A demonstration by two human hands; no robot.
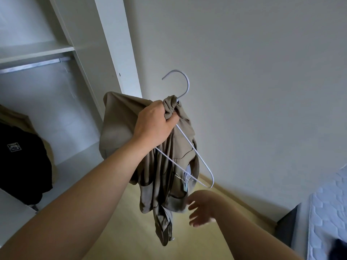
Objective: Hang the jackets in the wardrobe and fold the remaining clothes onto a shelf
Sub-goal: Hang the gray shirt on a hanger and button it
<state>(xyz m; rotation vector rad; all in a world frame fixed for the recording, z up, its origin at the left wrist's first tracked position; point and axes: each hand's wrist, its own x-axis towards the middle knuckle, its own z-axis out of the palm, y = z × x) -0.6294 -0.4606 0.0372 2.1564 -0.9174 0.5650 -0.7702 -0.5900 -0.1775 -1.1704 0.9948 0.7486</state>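
My left hand (153, 124) is raised in the middle of the view, shut on a bunched khaki jacket (116, 128) together with a white wire hanger (204, 166). The hanger's hook points up and its lower loop hangs free to the right of the cloth. The jacket droops below my fist, a zipper end at the bottom. My right hand (201, 209) is below, fingers spread, just beside the jacket's lower folds and holding nothing. The open white wardrobe (82, 59) stands at the left with a metal rail (33, 65) under a shelf.
A black garment (20, 160) and a tan one (49, 152) hang at the wardrobe's left. A mattress (330, 209) on a dark frame lies at the lower right. A white wall is ahead, with pale wooden floor below.
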